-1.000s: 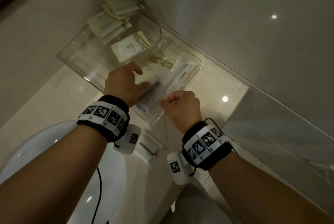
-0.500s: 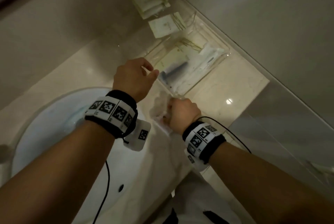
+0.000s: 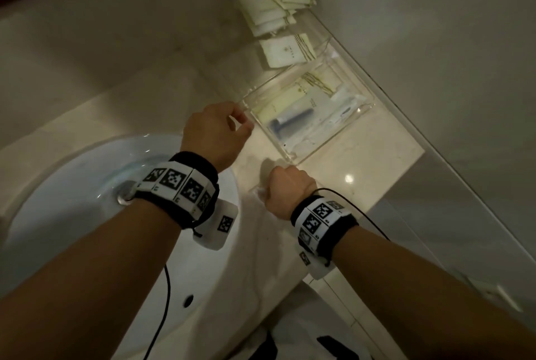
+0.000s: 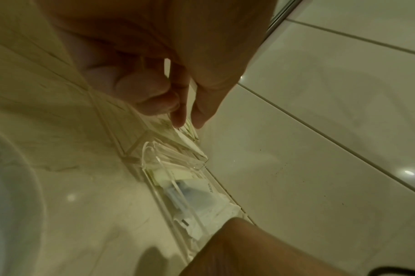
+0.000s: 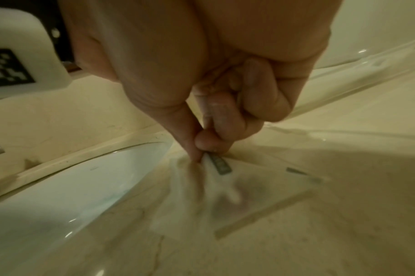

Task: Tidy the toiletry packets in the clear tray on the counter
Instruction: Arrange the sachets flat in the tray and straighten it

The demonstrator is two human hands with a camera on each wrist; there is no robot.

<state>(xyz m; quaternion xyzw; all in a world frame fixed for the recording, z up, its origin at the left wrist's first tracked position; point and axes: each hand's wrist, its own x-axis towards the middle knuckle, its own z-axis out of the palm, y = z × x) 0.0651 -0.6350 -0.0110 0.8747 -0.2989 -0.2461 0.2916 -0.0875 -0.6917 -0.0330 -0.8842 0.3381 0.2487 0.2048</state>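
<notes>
The clear tray (image 3: 293,159) stands on the marble counter against the wall. Its near part holds a packet with a blue tube (image 3: 293,124) and pale packets; one cream packet (image 3: 287,50) lies further back, and a heap of cream packets (image 3: 278,8) sits at the far end. My left hand (image 3: 240,120) hovers by the tray's near left edge, fingers loosely curled and holding nothing (image 4: 185,123). My right hand (image 5: 201,151) is low on the counter in front of the tray, thumb and forefinger pinching a clear packet (image 5: 249,192) with a grey strip that lies against the counter.
A white sink basin (image 3: 72,200) lies to the left, close to both wrists. The tiled wall (image 3: 435,40) runs along the tray's far side. A glass panel (image 3: 435,229) stands at the right, and the counter ends just behind my right wrist.
My right hand has drawn the clear packet out of the tray and down to the counter in front of it. My left hand has pulled back from the packets to the tray's edge.
</notes>
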